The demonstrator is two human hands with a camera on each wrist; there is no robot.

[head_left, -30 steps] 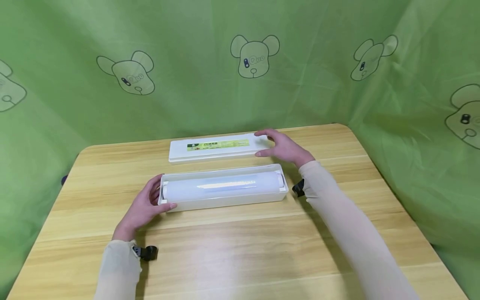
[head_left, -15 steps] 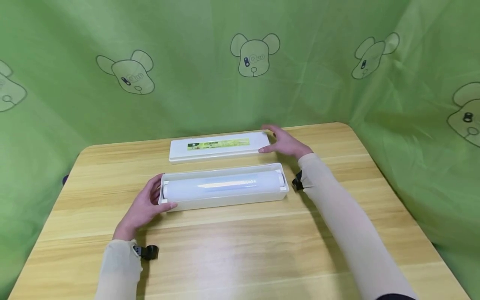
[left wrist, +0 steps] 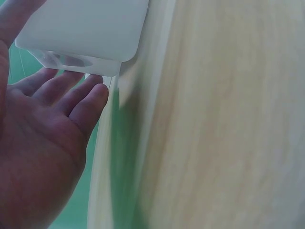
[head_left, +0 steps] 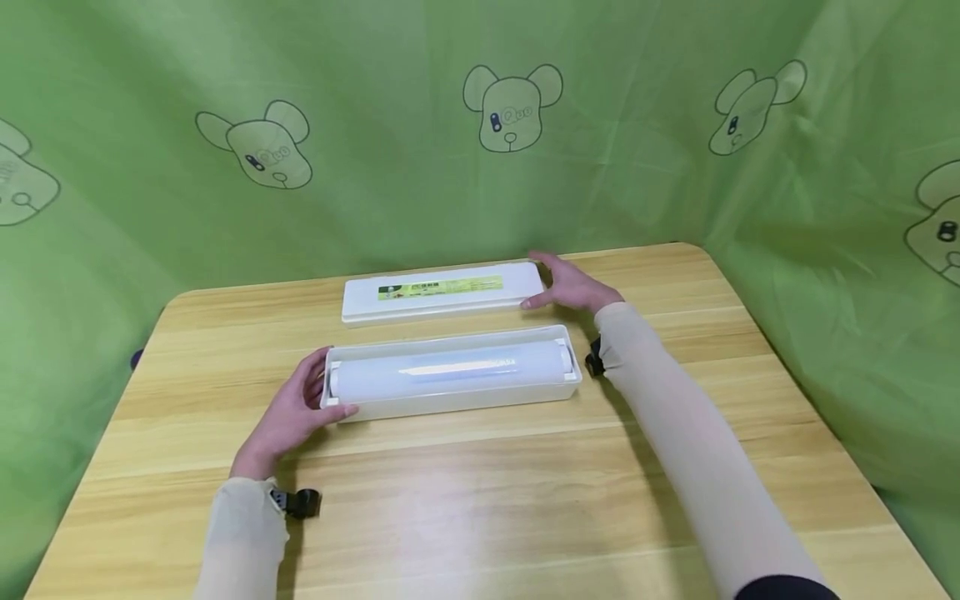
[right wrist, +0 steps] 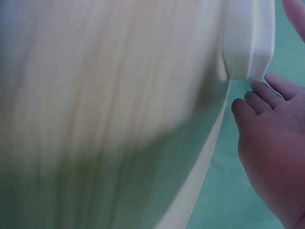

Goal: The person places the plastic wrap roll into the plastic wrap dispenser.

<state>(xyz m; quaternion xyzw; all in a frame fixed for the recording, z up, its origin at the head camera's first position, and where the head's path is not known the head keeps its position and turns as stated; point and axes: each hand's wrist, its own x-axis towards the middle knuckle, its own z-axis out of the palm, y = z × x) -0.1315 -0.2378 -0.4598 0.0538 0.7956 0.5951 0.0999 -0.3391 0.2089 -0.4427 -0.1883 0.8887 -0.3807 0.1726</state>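
A long white cling film box [head_left: 461, 404] stands on the table with its top off. Inside it lies a roll of cling film [head_left: 450, 372], pale and shiny. Around the box's left end my left hand [head_left: 288, 412] grips, thumb on the front wall and fingers at the end and back. Behind the box lies its white lid [head_left: 442, 310], flat, with a yellow-green label. At the lid's right end is my right hand [head_left: 573, 286], thumb by the front corner and fingers spread towards the back edge. The right wrist view shows those fingers [right wrist: 259, 95] close beside the lid's end.
The wooden table [head_left: 480, 500] is rounded at its back corners. A green curtain [head_left: 390, 183] with printed bear heads hangs close behind it and on both sides. Each wrist wears a small black camera [head_left: 303, 503].
My right hand has shifted right along the lid, from over its end to beside it. The left hand keeps its place on the box. The view has shifted slightly.
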